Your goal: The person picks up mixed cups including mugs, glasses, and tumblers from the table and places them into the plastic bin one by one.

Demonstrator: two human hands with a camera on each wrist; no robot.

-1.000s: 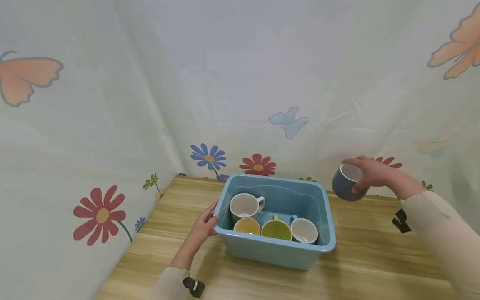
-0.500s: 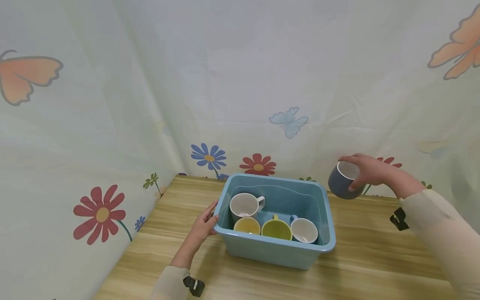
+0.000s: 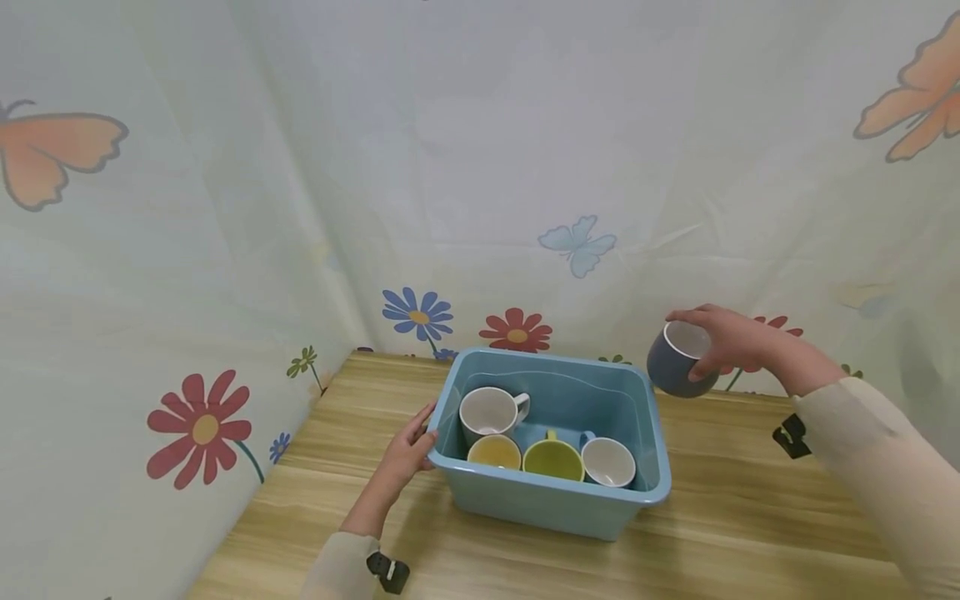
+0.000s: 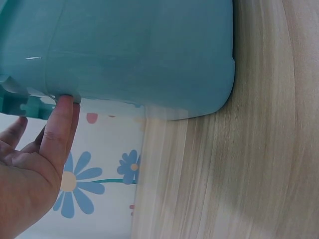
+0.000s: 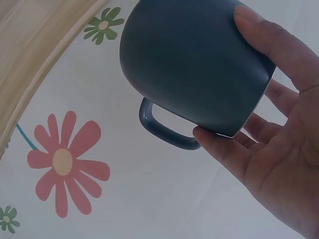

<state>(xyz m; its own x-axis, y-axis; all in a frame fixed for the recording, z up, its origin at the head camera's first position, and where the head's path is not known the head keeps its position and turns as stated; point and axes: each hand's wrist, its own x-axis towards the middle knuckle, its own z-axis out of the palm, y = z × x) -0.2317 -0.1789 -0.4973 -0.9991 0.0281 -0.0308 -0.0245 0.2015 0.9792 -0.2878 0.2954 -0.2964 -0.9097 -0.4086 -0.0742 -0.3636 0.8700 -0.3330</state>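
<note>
In the head view my right hand (image 3: 731,337) holds a dark blue mug (image 3: 670,367) with a pale inside, tilted, at the right back corner of a light blue plastic bin (image 3: 536,507). The right wrist view shows thumb and fingers gripping the mug (image 5: 194,64) at its rim, the handle (image 5: 167,132) pointing down. My left hand (image 3: 405,454) touches the bin's left side; its fingers (image 4: 59,132) reach straight under the rim. Inside the bin stand a white mug (image 3: 487,410), a yellow mug (image 3: 493,451), a green mug (image 3: 553,460) and a white-lined mug with a blue handle (image 3: 609,462).
The bin stands on a wood-grain table (image 3: 750,500). Behind and to the left hangs a pale curtain (image 3: 480,167) printed with flowers and butterflies, close to the table's back edge. Bare bin floor (image 3: 532,432) shows behind the mugs.
My right hand has carried the blue mug slightly to the left, toward the bin's right back corner. The left hand and the bin have stayed where they were.
</note>
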